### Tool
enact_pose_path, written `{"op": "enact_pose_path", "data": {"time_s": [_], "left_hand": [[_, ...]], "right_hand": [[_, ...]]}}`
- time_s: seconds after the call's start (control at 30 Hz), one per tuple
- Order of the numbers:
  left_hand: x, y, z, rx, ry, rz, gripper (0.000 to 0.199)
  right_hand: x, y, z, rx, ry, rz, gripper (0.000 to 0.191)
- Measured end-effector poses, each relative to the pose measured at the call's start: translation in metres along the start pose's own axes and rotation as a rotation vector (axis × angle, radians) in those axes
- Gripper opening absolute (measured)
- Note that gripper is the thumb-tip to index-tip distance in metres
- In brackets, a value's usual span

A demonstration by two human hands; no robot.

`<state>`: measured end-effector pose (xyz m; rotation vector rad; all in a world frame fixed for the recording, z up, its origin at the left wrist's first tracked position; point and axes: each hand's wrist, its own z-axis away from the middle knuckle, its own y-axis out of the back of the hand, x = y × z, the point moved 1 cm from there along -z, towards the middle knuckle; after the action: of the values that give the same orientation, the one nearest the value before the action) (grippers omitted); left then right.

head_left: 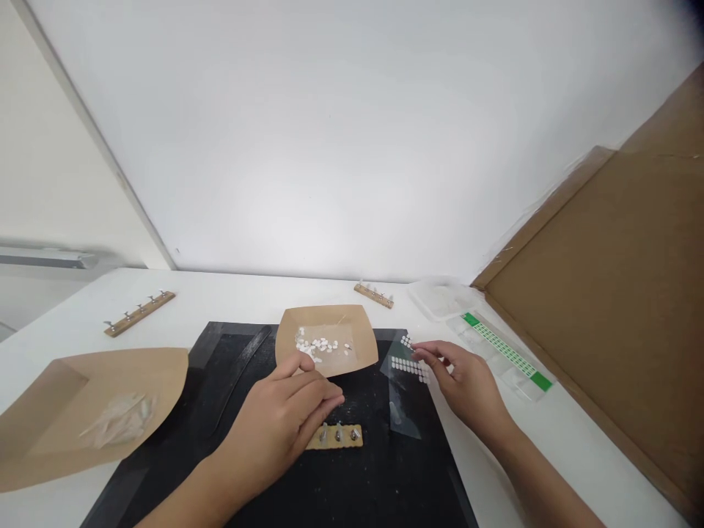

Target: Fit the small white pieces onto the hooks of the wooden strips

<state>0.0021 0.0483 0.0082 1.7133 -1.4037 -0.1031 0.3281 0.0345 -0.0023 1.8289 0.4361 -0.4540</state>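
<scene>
My left hand [286, 411] is closed, fingertips pressed together, above the left end of a small wooden strip [357, 438]. Whatever it pinches, if anything, is hidden; several metal clips with clear pieces stand on the strip's visible part. My right hand [462, 378] is closed in a pinch at the upper edge of a clear sheet [404, 422] bearing rows of white oval stickers [410, 365]. What lies between those fingertips is too small to make out. Beyond my left hand, a brown paper tray [360, 330] holds loose white oval pieces [319, 345].
A black mat [330, 491] lies under the work, with dark tweezers-like strip [242, 374] on it. At left stands a paper tray [170, 367] with pale slivers. Two clip strips [140, 314] [374, 295] lie farther back. A green-and-white card [506, 352] and cardboard wall [621, 293] border the right.
</scene>
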Motion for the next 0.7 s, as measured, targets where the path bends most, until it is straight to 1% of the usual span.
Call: {"op": "enact_pose_path", "data": {"time_s": [0.13,0.27,0.37,0.4,0.43,0.5,0.57,0.6,0.7], "left_hand": [[-0.004,0.002,-0.003,0.130,-0.012,-0.136,0.021],[-0.014,0.003,0.002,0.183,0.006,-0.251,0.033],[-0.022,0.004,0.005,0.179,0.069,-0.347,0.042],[-0.024,0.005,0.006,0.168,0.063,-0.379,0.044],[-0.024,0.006,0.006,0.160,0.031,-0.408,0.045],[-0.020,0.009,0.006,0.126,-0.106,-0.422,0.044],[-0.014,0.012,0.006,0.107,-0.201,-0.430,0.047],[-0.012,0.013,0.006,0.104,-0.199,-0.454,0.050],[-0.008,0.014,0.006,0.077,-0.122,-0.560,0.052]], "right_hand": [[-0.001,0.001,0.000,-0.020,0.001,-0.045,0.041],[0.000,-0.003,0.001,-0.017,0.036,-0.060,0.039],[-0.001,-0.007,0.002,-0.021,0.064,-0.075,0.034],[-0.002,-0.007,0.003,-0.013,0.080,-0.096,0.034],[-0.003,-0.007,0.003,-0.003,0.099,-0.121,0.036],[-0.007,-0.007,0.005,0.003,0.150,-0.158,0.039],[-0.010,-0.006,0.006,-0.032,0.215,-0.148,0.036],[-0.011,-0.006,0.007,-0.057,0.249,-0.130,0.031],[-0.011,-0.009,0.008,-0.121,0.300,-0.063,0.021]]}}
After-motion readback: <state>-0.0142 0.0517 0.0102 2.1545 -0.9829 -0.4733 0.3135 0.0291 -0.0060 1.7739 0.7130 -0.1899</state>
